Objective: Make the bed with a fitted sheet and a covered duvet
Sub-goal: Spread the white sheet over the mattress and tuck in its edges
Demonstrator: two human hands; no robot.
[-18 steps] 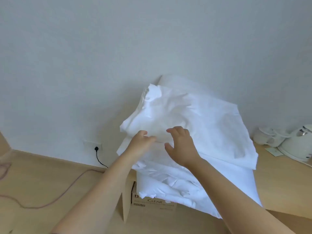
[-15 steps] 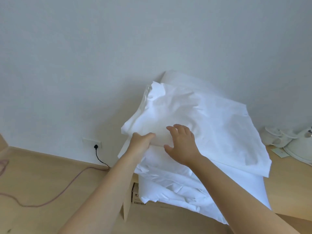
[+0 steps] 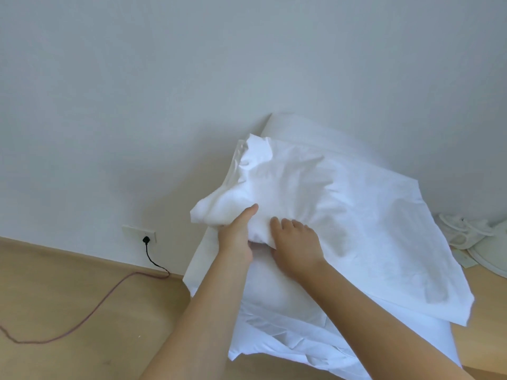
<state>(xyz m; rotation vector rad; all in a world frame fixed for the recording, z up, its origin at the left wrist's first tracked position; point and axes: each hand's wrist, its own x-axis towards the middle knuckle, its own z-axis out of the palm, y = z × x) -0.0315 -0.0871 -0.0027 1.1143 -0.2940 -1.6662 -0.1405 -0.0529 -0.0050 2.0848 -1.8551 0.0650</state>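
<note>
Two grips: left hand [image 3: 236, 237], right hand [image 3: 295, 242] hold top sheet [image 3: 343, 215].

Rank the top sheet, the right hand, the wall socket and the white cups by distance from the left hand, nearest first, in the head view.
1. top sheet: gripped by the left hand at its near-left edge.
2. right hand: just right, on the same sheet.
3. wall socket: to the left, low on the wall.
4. white cups: far right, by the wall.
</note>
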